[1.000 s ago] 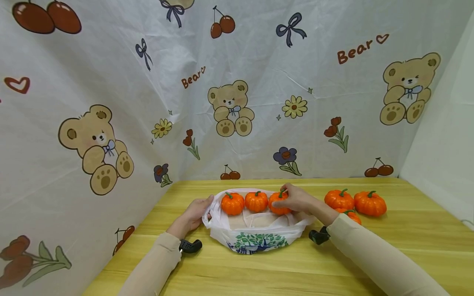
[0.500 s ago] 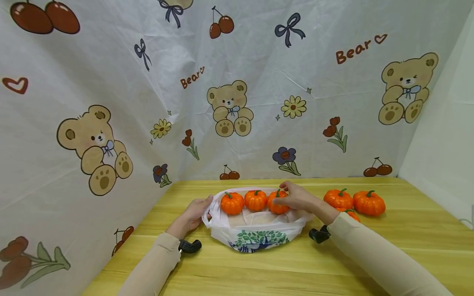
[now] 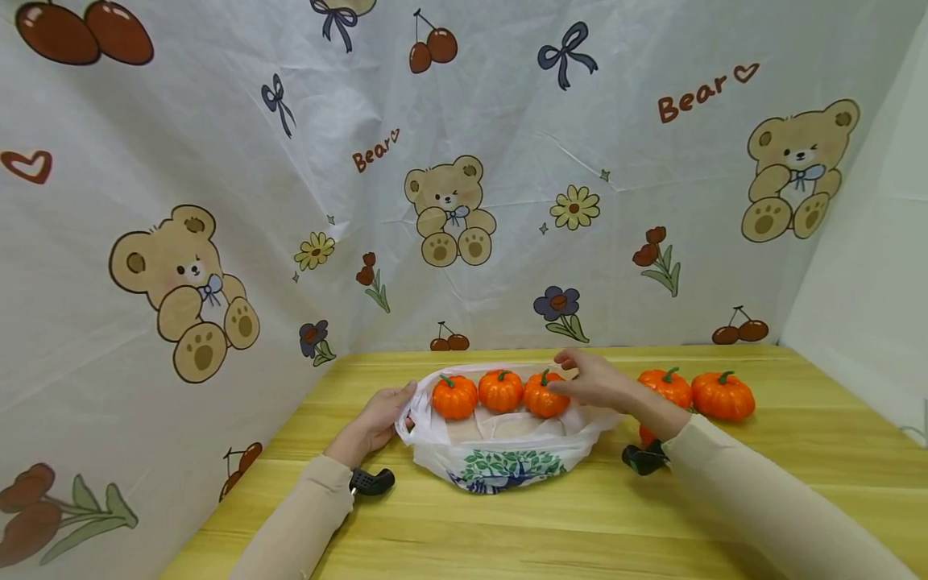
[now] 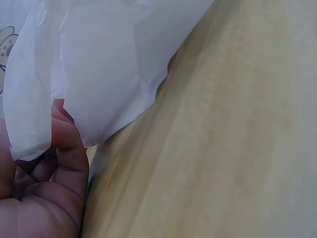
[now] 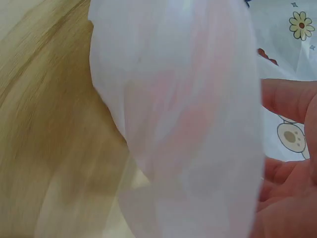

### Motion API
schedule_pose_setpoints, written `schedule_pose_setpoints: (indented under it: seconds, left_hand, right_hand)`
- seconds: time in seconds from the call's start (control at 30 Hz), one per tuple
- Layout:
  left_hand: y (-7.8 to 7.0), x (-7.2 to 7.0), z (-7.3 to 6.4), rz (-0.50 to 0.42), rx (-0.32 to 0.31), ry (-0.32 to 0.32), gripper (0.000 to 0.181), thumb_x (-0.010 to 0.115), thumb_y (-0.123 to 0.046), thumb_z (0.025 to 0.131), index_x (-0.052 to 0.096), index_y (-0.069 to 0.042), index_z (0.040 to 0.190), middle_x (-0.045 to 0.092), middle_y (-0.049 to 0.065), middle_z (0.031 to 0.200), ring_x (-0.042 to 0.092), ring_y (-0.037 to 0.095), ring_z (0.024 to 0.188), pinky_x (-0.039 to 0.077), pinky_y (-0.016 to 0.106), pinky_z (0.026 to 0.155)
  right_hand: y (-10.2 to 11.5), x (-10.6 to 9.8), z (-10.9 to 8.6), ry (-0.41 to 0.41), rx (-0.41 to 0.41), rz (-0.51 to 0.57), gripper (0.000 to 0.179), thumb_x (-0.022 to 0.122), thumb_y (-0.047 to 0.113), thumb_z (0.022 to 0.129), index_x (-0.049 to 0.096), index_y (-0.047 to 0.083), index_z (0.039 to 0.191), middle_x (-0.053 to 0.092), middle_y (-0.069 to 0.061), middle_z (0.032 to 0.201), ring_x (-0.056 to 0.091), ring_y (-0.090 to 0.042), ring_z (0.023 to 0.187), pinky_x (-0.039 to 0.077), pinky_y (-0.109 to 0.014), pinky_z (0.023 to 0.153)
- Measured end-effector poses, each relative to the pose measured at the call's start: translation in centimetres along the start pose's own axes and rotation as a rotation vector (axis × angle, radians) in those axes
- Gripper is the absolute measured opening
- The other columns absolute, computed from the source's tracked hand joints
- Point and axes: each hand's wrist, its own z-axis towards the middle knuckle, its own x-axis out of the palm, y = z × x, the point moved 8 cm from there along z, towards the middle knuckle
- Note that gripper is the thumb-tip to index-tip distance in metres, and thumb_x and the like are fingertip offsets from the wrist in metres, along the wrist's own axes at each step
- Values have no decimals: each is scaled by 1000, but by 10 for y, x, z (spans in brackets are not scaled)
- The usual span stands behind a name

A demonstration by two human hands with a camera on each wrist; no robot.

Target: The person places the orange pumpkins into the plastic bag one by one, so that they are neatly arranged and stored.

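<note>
A white plastic bag (image 3: 435,459) with a green and blue tree print lies with its mouth spread. Three small orange pumpkins sit in a row inside: a left one (image 3: 455,400), a middle one (image 3: 500,393) and a right one (image 3: 542,400). My left hand (image 3: 377,417) pinches the bag's left edge; in the left wrist view the white plastic (image 4: 99,64) runs between thumb and curled fingers. Beside the right pumpkin, my right hand (image 3: 598,385) is relaxed, fingers spread, gripping nothing. The bag's side (image 5: 188,148) covers part of that hand in the right wrist view.
On the wooden table (image 3: 464,532), right of the bag, stand a rear pumpkin (image 3: 661,383), an outer pumpkin (image 3: 723,397) and a third pumpkin (image 3: 647,436) mostly hidden behind the right forearm. A patterned sheet (image 3: 507,105) hangs behind and to the left.
My right hand has let go of the right pumpkin and drawn back slightly to the right, its fingers opening. My left hand keeps its hold on the bag.
</note>
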Motion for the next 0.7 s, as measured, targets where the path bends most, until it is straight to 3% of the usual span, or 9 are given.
schedule_pose_setpoints:
  seconds: [0.17, 0.43, 0.7]
  left_hand:
    - [-1, 1, 1, -8, 3, -14, 42, 45, -39, 111, 65, -4, 100, 61, -2, 71, 54, 6, 55, 49, 19, 53]
    - [-3, 0, 3, 3, 5, -21, 43, 43, -38, 112, 65, -2, 102, 61, -1, 70, 54, 7, 56, 49, 20, 53]
    - [1, -1, 2, 1, 0, -20, 43, 46, -41, 111, 65, -4, 98, 60, -2, 70, 54, 7, 56, 50, 21, 53]
  right_hand:
    - [1, -13, -11, 5, -24, 25, 62, 74, 27, 95, 47, -1, 143, 50, -30, 148, 61, -44, 123, 63, -40, 83]
    - [3, -36, -31, -5, -68, -88, 62, 71, 37, 98, 49, 2, 144, 54, -27, 146, 61, -44, 123, 55, -55, 101]
    - [-5, -50, -50, -1, -111, -39, 61, 70, 40, 98, 51, 3, 143, 58, -24, 142, 61, -41, 124, 57, -52, 98]
